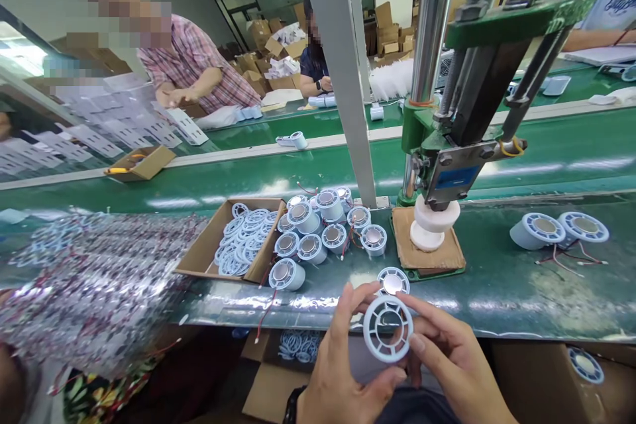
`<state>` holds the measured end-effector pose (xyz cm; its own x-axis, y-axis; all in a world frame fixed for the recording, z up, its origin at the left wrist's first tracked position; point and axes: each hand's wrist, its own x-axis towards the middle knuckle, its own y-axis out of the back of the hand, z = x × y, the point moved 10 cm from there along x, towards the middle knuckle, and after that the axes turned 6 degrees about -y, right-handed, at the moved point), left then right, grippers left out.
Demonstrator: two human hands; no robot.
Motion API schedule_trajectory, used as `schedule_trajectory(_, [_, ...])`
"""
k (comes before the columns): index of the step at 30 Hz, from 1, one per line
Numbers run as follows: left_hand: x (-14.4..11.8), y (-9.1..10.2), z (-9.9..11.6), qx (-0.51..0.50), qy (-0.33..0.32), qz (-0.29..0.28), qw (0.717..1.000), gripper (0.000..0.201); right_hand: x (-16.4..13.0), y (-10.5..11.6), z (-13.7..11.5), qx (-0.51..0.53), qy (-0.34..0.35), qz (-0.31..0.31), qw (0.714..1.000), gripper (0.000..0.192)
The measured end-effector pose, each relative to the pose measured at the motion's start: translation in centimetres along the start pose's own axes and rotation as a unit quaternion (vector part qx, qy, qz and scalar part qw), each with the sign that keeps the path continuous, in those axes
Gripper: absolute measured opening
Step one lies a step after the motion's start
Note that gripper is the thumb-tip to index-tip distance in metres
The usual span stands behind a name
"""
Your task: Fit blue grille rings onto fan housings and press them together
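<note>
Close in front of me is a light blue spoked ring (368,334), its open centre facing up toward me. A pale cylindrical body (362,361) shows under it; whether the two are joined I cannot tell. My left hand (342,364) curls around the body from the left, thumb low and index finger over the top. With thumb and fingers, my right hand (444,348) grips the ring's right edge. Just beyond my fingertips stands a light blue round motor unit (392,283) with a silver disc in its top.
A green hand press (417,126) with a white round pusher (437,215) stands behind. To its left are several motor units (311,248) and a cardboard box (199,255) of rings. Wired parts (94,278) cover the left; two units (539,232) sit right. Co-workers (199,73) are across the bench.
</note>
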<state>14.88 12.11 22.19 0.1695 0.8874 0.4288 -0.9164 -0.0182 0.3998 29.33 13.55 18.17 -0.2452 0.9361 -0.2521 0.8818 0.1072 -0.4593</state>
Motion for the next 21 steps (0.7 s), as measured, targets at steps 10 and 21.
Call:
schedule_trajectory(10, [1.1, 0.4, 0.8, 0.043, -0.057, -0.018, 0.997, 0.059, -0.4, 0.6, 0.7, -0.061, 0.025, -0.010, 0.998, 0.047])
schedule_trajectory(21, [0.9, 0.4, 0.5, 0.004, -0.052, -0.001, 0.999, 0.056, -1.4, 0.7, 0.0, -0.088, 0.095, 0.045, 0.991, 0.052])
